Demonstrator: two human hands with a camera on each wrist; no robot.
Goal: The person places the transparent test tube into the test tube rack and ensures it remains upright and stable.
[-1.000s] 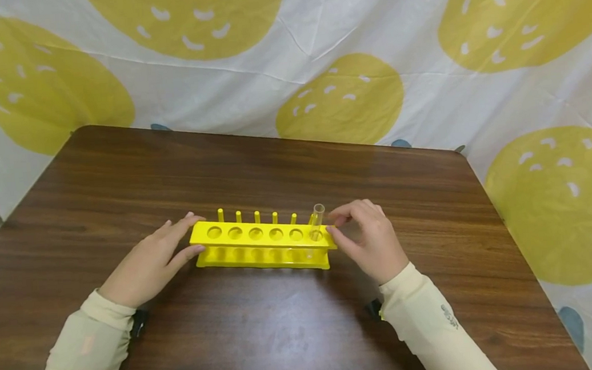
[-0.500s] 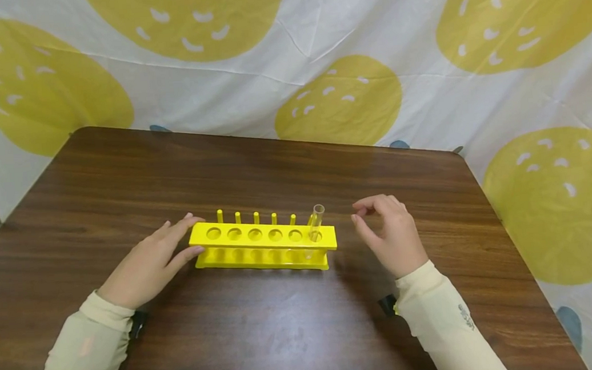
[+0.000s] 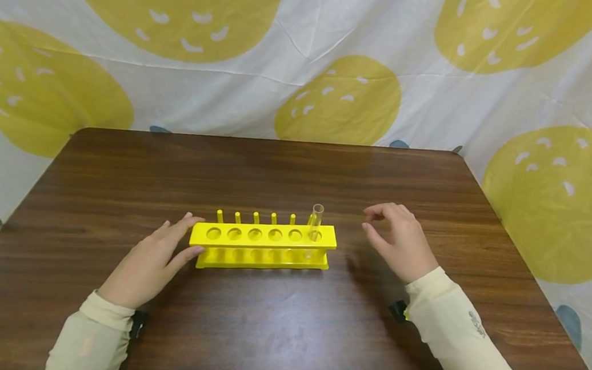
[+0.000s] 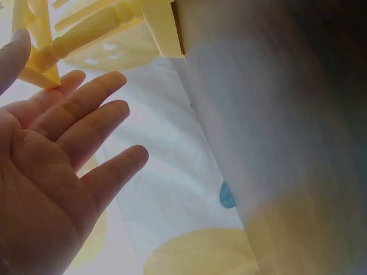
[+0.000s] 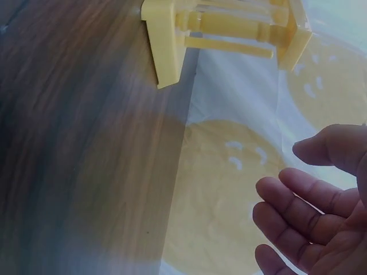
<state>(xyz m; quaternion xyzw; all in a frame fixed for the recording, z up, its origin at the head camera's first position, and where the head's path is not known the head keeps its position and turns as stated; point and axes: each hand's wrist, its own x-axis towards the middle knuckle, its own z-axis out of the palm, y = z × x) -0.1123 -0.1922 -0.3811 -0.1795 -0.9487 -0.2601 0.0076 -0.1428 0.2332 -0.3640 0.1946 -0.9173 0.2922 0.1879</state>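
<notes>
On the table stands a yellow test tube rack (image 3: 262,237), with a row of round holes in its top plate and a row of pegs along the back. One clear test tube (image 3: 317,215) stands in its rightmost hole, leaning slightly. My left hand (image 3: 144,266) holds the rack's left end between thumb and index finger; in the left wrist view its other fingers (image 4: 94,134) are stretched out. To the right of the rack, apart from it, my right hand (image 3: 400,241) hovers with loosely curled fingers and nothing between them.
The dark wooden table (image 3: 286,335) reaches back to a white curtain (image 3: 238,97) printed with yellow fruit. Table edges show at the back and on both sides. Black wrist devices are partly visible under both sleeves.
My right hand has let go of the rack's right end and drawn away to the right. The left hand, the rack and the test tube stay in place.
</notes>
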